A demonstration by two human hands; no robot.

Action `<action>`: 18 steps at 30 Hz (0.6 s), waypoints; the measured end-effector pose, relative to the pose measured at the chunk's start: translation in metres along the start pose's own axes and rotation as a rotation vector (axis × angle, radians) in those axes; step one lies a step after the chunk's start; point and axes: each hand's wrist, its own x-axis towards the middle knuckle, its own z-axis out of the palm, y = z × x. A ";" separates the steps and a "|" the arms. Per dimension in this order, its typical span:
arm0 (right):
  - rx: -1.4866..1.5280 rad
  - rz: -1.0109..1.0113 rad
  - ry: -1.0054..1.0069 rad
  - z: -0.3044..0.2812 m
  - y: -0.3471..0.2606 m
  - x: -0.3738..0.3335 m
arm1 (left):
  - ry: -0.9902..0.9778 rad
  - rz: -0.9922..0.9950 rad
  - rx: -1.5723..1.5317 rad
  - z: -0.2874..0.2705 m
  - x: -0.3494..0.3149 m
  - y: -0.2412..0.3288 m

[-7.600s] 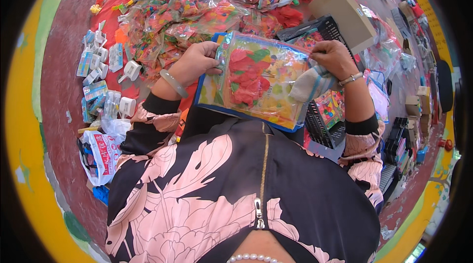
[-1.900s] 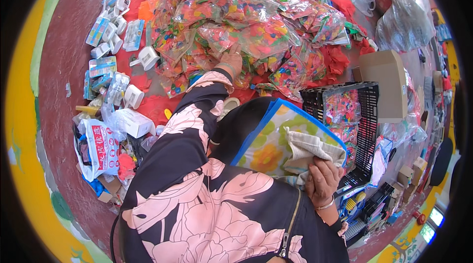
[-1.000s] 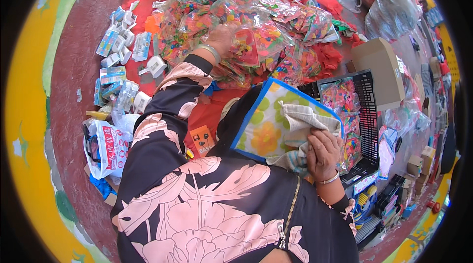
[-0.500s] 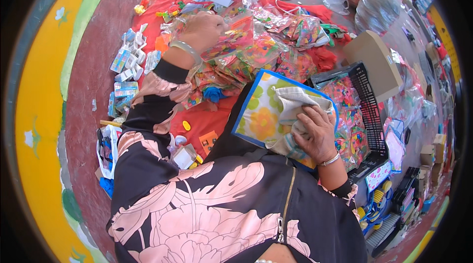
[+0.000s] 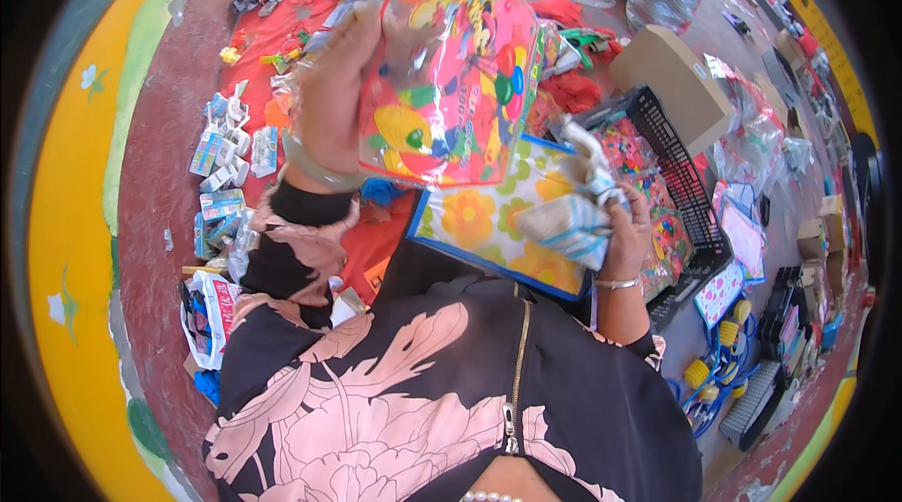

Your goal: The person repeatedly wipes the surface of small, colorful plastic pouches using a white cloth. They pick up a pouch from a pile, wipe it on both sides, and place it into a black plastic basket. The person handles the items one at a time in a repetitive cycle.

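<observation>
Raised in front of me, a clear plastic packet [image 5: 446, 79] with a bright balloon-like pattern on pink and red is gripped at its left edge by my left hand [image 5: 331, 88]. My right hand [image 5: 628, 237] is closed on a white cloth [image 5: 571, 231] with blue stripes. Beneath the cloth, a flowered square mat [image 5: 470, 218] with a blue border lies on my lap. To the right of the mat, a black slotted crate [image 5: 684, 184] holds several similar packets [image 5: 631, 164]. The raised packet hides much of the pile behind it.
An open cardboard box [image 5: 672, 93] stands beyond the crate. White and blue small boxes [image 5: 221, 149] lie on the left floor, with a white carrier bag [image 5: 214, 305] nearer me. Blue cords with yellow parts [image 5: 723, 352] lie at right. A red sheet [image 5: 301, 8] covers the floor ahead.
My left hand has risen from the packet pile with one packet and brought it closer. My right hand has lifted and bunched the cloth, uncovering more of the mat.
</observation>
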 end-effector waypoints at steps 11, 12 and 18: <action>0.136 0.149 0.070 -0.032 0.008 0.004 | -0.071 -0.336 -0.354 -0.004 -0.020 -0.079; 0.162 0.165 0.080 -0.030 0.009 0.003 | -0.077 -0.333 -0.347 0.001 -0.017 -0.078; 0.172 0.233 0.076 -0.038 0.022 0.008 | -0.122 -0.333 -0.393 0.042 -0.020 -0.068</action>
